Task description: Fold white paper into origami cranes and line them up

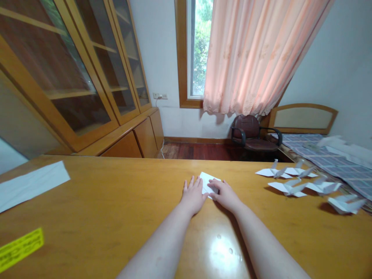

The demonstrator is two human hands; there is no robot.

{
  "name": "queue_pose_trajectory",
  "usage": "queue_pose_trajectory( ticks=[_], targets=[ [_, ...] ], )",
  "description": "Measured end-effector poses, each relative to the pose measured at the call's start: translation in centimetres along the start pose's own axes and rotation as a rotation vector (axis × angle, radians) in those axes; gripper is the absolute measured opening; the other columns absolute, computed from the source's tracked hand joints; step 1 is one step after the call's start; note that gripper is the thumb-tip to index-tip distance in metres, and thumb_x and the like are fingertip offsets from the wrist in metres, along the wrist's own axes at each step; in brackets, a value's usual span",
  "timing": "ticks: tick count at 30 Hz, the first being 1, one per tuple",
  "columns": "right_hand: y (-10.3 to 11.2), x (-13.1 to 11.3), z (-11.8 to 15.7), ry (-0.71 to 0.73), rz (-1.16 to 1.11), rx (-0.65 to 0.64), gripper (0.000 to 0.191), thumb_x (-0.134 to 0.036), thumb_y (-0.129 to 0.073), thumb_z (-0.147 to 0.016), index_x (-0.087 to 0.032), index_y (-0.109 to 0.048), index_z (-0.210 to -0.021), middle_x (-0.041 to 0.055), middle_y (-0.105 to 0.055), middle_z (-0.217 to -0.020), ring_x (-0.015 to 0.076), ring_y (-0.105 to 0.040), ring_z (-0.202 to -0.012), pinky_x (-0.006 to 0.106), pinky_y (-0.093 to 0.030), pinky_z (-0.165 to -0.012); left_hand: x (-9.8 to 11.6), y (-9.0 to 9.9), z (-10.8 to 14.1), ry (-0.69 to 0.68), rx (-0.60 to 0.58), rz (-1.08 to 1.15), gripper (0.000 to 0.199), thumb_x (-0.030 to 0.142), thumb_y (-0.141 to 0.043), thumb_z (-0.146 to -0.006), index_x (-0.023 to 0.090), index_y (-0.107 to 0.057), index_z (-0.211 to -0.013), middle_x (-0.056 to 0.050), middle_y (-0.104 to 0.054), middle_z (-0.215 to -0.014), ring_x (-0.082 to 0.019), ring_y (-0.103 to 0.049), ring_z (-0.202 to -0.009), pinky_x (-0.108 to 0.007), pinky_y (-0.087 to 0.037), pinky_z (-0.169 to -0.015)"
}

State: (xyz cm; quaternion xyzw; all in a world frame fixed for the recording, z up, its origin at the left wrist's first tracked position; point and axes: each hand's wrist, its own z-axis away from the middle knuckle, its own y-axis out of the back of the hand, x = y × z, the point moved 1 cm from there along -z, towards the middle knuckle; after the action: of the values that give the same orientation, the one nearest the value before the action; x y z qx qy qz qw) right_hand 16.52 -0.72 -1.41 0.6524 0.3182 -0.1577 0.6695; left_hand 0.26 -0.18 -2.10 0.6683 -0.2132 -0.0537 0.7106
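A small folded white paper [205, 179] lies on the wooden table [116, 201], between my two hands. My left hand [193, 195] rests flat with its fingers spread, touching the paper's left edge. My right hand [225, 194] is over the paper's right part, fingers bent and apart, with the fingertips on its surface. The hand hides part of the sheet. Several folded white paper birds [287, 188] stand at the right of the table.
A long white paper strip [35, 185] lies at the table's far left, and a yellow label [21, 248] is at the near left. Beyond the table are a glass-door cabinet [128, 123], a brown armchair [247, 128] and a bed [343, 155].
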Motion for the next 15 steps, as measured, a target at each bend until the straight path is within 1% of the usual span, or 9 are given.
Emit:
queue_pose_trajectory(
  ticks=[3,5,8,11,15],
  targets=[
    [-0.1,0.1,0.0,0.006,-0.001,0.013,0.038,-0.03,-0.063,-0.071,-0.024,-0.06,-0.108,0.0073,-0.054,-0.126,0.0221,-0.041,-0.123,0.046,-0.013,-0.107,0.0,0.3,0.0,0.01,0.03,0.047,0.061,0.046,-0.036,-0.084,0.019,-0.028,-0.137,-0.004,-0.026,-0.146,-0.027,-0.014,-0.135,-0.053,-0.011,-0.108],
    [-0.1,0.1,0.0,0.003,0.001,0.015,0.038,-0.028,-0.062,-0.071,-0.024,-0.061,-0.108,0.0073,-0.054,-0.125,0.0222,-0.041,-0.123,0.047,-0.013,-0.107,0.0,0.6,-0.1,0.011,0.058,0.071,0.054,0.042,-0.038,-0.084,0.02,-0.036,-0.133,-0.004,-0.033,-0.143,-0.026,-0.018,-0.134,-0.052,-0.013,-0.108],
    [-0.2,0.2,-0.1,-0.005,0.0,0.019,0.036,-0.027,-0.061,-0.071,-0.024,-0.061,-0.107,0.0072,-0.054,-0.126,0.0226,-0.042,-0.123,0.048,-0.013,-0.106,0.0,1.0,0.0,-0.005,0.114,0.107,0.041,0.035,-0.039,-0.085,0.023,-0.048,-0.123,-0.004,-0.046,-0.134,-0.024,-0.027,-0.13,-0.05,-0.017,-0.107],
    [-0.2,0.1,0.0,-0.004,-0.001,0.033,0.035,-0.026,-0.06,-0.072,-0.024,-0.061,-0.107,0.0067,-0.054,-0.126,0.0223,-0.042,-0.122,0.048,-0.014,-0.106,0.1,1.3,0.0,-0.029,0.159,0.151,0.032,0.029,-0.04,-0.085,0.024,-0.057,-0.111,-0.004,-0.055,-0.124,-0.022,-0.038,-0.123,-0.048,-0.02,-0.106],
    [-0.3,0.2,0.0,-0.008,0.005,0.056,0.034,-0.026,-0.059,-0.074,-0.023,-0.061,-0.107,0.0074,-0.054,-0.126,0.0213,-0.044,-0.12,0.046,-0.016,-0.106,0.4,1.6,0.1,-0.088,0.179,0.194,0.029,0.026,-0.037,-0.087,0.024,-0.065,-0.096,-0.003,-0.063,-0.11,-0.019,-0.048,-0.112,-0.043,-0.024,-0.103]
  ],
)
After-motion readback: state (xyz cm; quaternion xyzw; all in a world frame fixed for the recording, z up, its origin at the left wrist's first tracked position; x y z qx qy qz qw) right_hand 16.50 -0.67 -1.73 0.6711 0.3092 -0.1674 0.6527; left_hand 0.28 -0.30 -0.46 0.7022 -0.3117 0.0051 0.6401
